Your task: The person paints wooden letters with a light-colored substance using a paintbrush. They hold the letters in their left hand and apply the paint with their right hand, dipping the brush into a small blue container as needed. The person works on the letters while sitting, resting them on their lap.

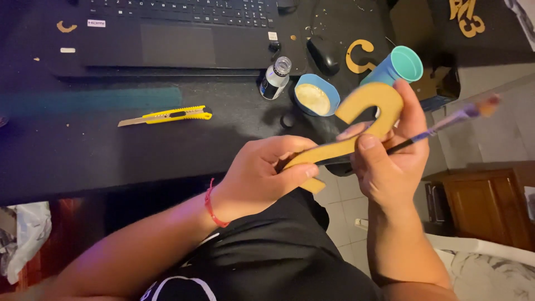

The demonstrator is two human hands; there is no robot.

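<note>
Head view | left hand (262, 175) grip holds gold cutout (356, 125) | right hand (390, 159) grips paintbrush (446, 122) | blue bowl (316, 95): cream paint

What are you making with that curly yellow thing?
A person sitting at a dark desk holds a gold-painted, hook-shaped cutout in both hands. The left hand grips its lower end. The right hand steadies the curved part and also holds a paintbrush. On the desk sit a small blue bowl of pale paint, a little paint bottle, a teal cup, a yellow utility knife, a laptop and a mouse.
</note>
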